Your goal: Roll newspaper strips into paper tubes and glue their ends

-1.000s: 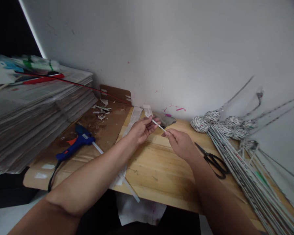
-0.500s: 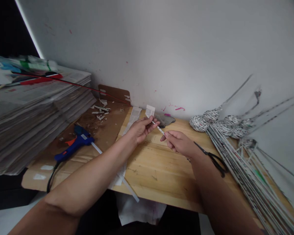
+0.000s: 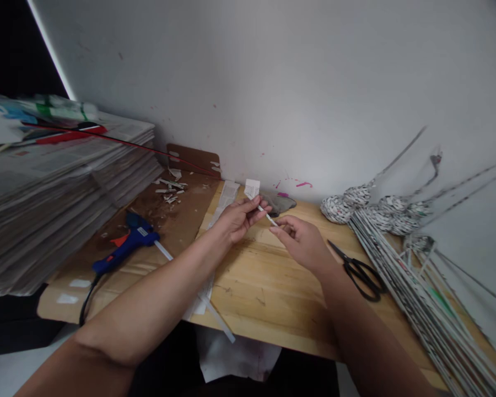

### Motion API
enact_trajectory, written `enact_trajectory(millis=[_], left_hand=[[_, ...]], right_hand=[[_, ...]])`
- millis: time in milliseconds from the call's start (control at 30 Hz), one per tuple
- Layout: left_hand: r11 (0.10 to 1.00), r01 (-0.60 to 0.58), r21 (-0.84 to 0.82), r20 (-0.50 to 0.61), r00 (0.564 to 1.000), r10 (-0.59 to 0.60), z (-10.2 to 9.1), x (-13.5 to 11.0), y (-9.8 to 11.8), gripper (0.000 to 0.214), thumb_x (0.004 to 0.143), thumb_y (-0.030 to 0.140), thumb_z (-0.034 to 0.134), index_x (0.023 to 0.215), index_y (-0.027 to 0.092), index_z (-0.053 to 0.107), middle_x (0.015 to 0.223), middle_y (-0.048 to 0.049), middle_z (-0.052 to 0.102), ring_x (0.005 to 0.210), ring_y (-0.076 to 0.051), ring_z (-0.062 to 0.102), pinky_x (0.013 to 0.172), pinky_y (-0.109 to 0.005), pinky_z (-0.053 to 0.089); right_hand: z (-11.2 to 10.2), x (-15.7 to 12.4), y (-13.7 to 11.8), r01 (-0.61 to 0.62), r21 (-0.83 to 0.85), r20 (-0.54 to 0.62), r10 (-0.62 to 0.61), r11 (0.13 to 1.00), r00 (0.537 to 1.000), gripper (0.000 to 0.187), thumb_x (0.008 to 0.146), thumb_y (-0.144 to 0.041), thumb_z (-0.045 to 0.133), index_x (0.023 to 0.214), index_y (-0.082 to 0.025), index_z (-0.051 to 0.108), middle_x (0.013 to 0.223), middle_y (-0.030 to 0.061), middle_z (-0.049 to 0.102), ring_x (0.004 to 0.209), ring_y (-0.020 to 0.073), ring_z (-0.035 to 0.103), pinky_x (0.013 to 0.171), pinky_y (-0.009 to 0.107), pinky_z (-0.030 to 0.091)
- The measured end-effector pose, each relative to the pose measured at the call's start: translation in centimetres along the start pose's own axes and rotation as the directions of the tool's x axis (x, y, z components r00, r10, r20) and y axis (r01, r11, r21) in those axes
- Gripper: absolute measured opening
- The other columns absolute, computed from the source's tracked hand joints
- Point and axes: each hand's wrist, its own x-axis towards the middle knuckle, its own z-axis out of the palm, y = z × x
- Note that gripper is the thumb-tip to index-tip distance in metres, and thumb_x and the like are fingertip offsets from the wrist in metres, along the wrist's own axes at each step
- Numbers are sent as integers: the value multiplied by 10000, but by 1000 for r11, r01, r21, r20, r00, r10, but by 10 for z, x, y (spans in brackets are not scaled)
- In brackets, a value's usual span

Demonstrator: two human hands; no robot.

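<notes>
Between my two hands runs a thin rolled paper tube [image 3: 268,218], printed like newspaper, with a flat unrolled paper flap [image 3: 252,188] at its far end. My left hand [image 3: 243,216] pinches the tube near that flap, thumb on top and fingers beneath. At the tube's near end, my right hand [image 3: 300,237] grips it between thumb and fingertips. Under my left forearm lies a strip of newspaper [image 3: 227,198] along the cardboard's edge. A grey cloth [image 3: 279,204] rests on the wooden table [image 3: 268,292] just behind the hands.
Black scissors [image 3: 361,275] and a bundle of paper tubes [image 3: 421,298] lie on the right, near woven paper balls [image 3: 337,208]. On the left are a blue glue gun [image 3: 128,242] on cardboard [image 3: 149,270], paper scraps [image 3: 171,190] and a newspaper stack [image 3: 86,182].
My right hand has turned, its thumb and fingers shifting on the tube's near end, and more of the scissors shows. My left hand stays almost in place.
</notes>
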Motion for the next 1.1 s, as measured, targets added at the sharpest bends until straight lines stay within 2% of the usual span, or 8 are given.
enact_trajectory(millis=[100,300,467,567,700,767,900,1100], left_hand=[[1000,2,12,1,1000,-2,1,-1,0,159,912,81,581,780,90,668,790,-77,715,723,-134,721,649,-183,591],[1000,-1,5,14,1000,1,2,-3,1,154,911,56,571,810,76,686,778,-73,709,740,-126,720,688,-173,592],[1000,-14,-5,18,1000,14,3,-4,0,189,919,52,553,766,81,660,764,-66,706,740,-133,728,686,-175,596],[1000,-4,3,36,999,3,3,-4,0,187,923,50,543,777,79,657,760,-62,704,741,-136,731,681,-174,596],[1000,1,16,53,999,-2,4,-5,1,181,928,53,535,804,72,665,759,-65,704,730,-133,730,680,-176,596],[1000,0,22,47,999,-1,4,-6,0,183,931,57,531,812,69,670,763,-67,705,730,-133,729,677,-175,594],[999,-6,33,35,999,5,5,-7,-1,181,930,66,538,819,68,681,782,-76,708,745,-136,725,681,-184,593],[1000,-14,0,-11,1000,14,8,-7,-2,170,900,11,558,797,58,685,797,-53,709,667,-80,695,634,-136,576]], right_hand=[[2,0,-3,78,-154,-82,-91,985,992,262,952,-381,498,858,-193,654,632,0,569,567,141,474,584,284,326],[0,2,2,-82,124,127,67,989,990,364,971,-437,428,906,-178,674,616,-7,543,523,133,465,529,263,342],[2,-1,-3,62,-81,-65,-68,995,996,260,934,-406,527,860,-187,645,601,-17,519,552,132,437,556,270,312],[2,1,0,-23,102,59,17,994,998,356,960,-439,447,845,-172,652,570,-28,459,512,120,402,522,258,318],[1,4,8,-262,390,312,141,883,940,458,942,-553,423,921,-154,647,574,-49,434,460,98,368,461,236,314],[2,4,8,-227,376,274,126,899,953,427,923,-549,475,921,-156,641,604,-40,474,489,98,399,474,232,325],[6,2,3,-2,123,8,1,992,1000,282,925,-430,538,854,-173,631,626,-30,528,551,103,442,536,235,339],[6,4,7,-36,127,47,30,991,998,337,966,-422,462,900,-171,677,586,-33,525,513,105,452,515,234,348]])
